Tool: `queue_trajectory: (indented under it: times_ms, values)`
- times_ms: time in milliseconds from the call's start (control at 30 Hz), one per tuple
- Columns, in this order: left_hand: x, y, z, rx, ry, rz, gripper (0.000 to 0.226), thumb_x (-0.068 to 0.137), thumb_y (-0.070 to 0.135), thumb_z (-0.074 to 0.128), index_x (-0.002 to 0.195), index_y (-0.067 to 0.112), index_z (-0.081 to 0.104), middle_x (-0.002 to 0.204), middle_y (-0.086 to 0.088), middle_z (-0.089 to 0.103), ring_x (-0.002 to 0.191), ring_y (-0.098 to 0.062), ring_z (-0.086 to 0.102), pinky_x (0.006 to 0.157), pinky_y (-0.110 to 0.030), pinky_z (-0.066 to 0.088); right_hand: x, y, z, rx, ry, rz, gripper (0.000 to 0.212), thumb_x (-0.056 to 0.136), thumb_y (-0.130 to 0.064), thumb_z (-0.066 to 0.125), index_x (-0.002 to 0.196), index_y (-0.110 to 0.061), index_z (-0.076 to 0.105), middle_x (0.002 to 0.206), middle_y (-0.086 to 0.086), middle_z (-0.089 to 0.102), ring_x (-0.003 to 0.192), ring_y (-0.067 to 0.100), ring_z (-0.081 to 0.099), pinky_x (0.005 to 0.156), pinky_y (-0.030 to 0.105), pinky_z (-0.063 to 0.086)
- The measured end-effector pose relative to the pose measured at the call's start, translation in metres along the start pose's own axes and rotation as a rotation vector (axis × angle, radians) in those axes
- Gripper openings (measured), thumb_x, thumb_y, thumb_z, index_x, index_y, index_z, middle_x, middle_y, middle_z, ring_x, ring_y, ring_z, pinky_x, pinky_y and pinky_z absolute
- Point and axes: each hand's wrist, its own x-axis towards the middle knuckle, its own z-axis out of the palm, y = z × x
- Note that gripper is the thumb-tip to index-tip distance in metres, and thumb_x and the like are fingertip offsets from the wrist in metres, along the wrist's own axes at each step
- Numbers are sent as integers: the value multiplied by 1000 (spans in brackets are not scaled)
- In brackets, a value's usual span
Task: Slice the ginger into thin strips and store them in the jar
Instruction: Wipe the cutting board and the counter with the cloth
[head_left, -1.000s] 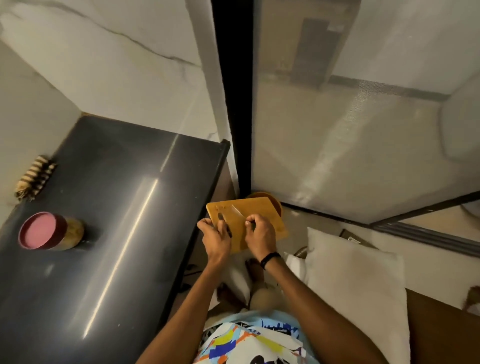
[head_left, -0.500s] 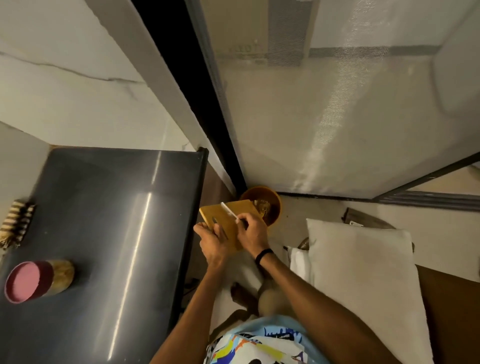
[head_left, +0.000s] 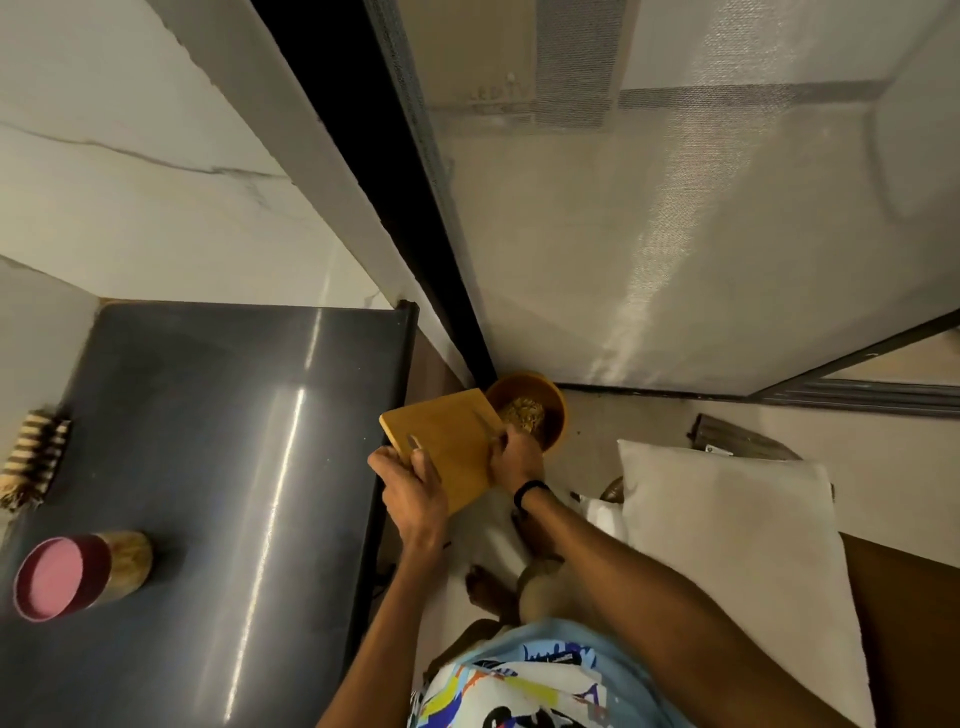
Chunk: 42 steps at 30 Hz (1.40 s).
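Observation:
My left hand (head_left: 413, 480) grips the near left edge of a yellow wooden cutting board (head_left: 447, 441), which is tilted toward an orange bowl (head_left: 550, 400) on the floor. My right hand (head_left: 514, 454) holds a knife (head_left: 488, 423) at the board's right edge, beside the bowl. Pale scraps (head_left: 522, 413) lie inside the bowl. A jar with a pink lid (head_left: 67, 577) lies on its side on the dark table (head_left: 218, 467) at the left.
A striped brush-like object (head_left: 34, 460) sits at the table's left edge. A white pillow (head_left: 727, 545) lies on the floor to the right. A mesh screen door (head_left: 675, 208) and a marble wall (head_left: 130, 182) stand ahead.
The board has tilted further toward the bowl, and my right hand with the knife has moved across it to its right edge. The bowl's contents now show.

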Motion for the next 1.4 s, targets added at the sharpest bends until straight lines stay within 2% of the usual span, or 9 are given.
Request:
queue_trajectory:
  times_ms: [67,233,400,533,633,733,867,1167,1400]
  values:
    - [0,1,-5,-10,7,-1,18,105,27,42,106,12,32,88,-14,58,67,-19,54,57,-35,44,4,3,-3,59,75,112,9,91,-7,54,93,-6,62,88,9,64,84,28,59,65,34,45]
    - [2,-1,-25,-70,93,-37,14,105,23,43,105,14,33,88,-10,60,73,-24,59,62,-38,46,-14,-24,8,31,142,-289,8,94,-14,59,98,-10,65,92,4,65,85,16,57,71,26,45]
    - [-5,1,-51,-154,195,-31,12,104,19,45,106,11,36,82,-6,59,68,-15,55,58,-30,43,2,-26,1,-28,121,58,12,95,-9,53,87,-9,61,76,5,58,78,32,60,58,30,34]
    - [-12,-11,-77,-236,273,-78,16,105,23,47,109,9,39,81,1,57,61,4,54,55,-16,44,5,-49,-6,25,264,-30,14,96,-15,55,97,-9,67,89,12,68,83,33,62,63,31,41]
    - [-22,-21,-98,-319,327,-124,17,105,26,48,110,11,41,81,1,58,59,4,52,59,-27,47,-7,-80,-6,94,393,-131,13,93,-10,60,98,-5,70,93,16,71,88,34,63,68,24,35]
    - [-34,-46,-125,-414,394,-219,18,105,27,50,111,13,42,83,0,57,66,-3,56,62,-39,51,-23,-111,9,143,287,-228,13,94,-13,60,101,-6,68,94,13,71,87,31,64,70,24,37]
    - [-45,-89,-160,-566,533,-424,22,104,30,52,116,13,44,98,-10,63,84,-27,65,67,-50,61,-44,-142,53,170,17,-322,6,94,-15,60,92,-19,63,89,6,71,79,24,66,65,28,44]
    - [-52,-166,-209,-723,765,-544,16,103,20,51,111,7,46,86,-8,63,75,-20,60,64,-33,53,-80,-195,149,-140,-339,-665,6,93,-14,62,89,-13,66,86,2,67,80,20,59,69,31,48]
    - [-51,-196,-215,-495,759,-611,18,98,25,61,104,13,49,83,-2,70,77,-17,68,67,-35,51,-73,-237,226,-430,-329,-717,9,96,-13,56,92,-12,64,96,10,64,85,24,55,68,31,39]
